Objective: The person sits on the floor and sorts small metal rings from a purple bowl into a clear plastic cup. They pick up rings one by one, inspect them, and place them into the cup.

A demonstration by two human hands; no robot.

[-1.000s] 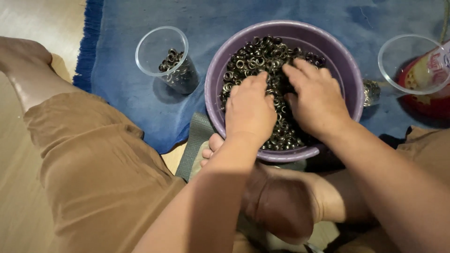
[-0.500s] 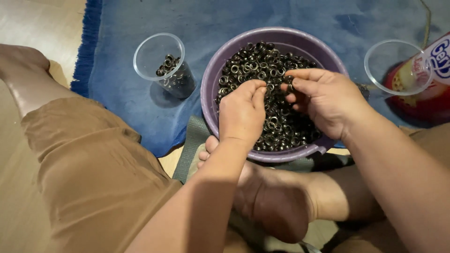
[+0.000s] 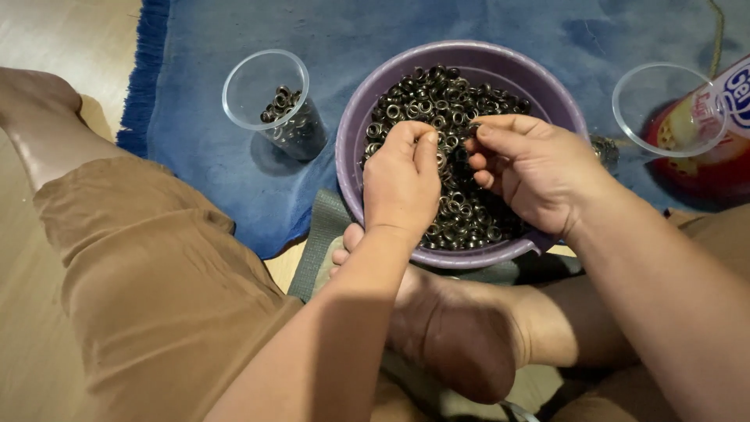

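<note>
Picking eyelets (image 3: 414,105) from the purple bowl (image 3: 351,133): left hand (image 3: 402,184) pinched narrow, right hand (image 3: 531,172) half-curled, contents of either unclear; part-filled cup (image 3: 266,90) lies left of both.

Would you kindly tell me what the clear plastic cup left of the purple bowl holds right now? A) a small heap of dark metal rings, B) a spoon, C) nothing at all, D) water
A: the clear cup has a small heap of dark metal rings inside, like those filling the purple bowl.
</note>
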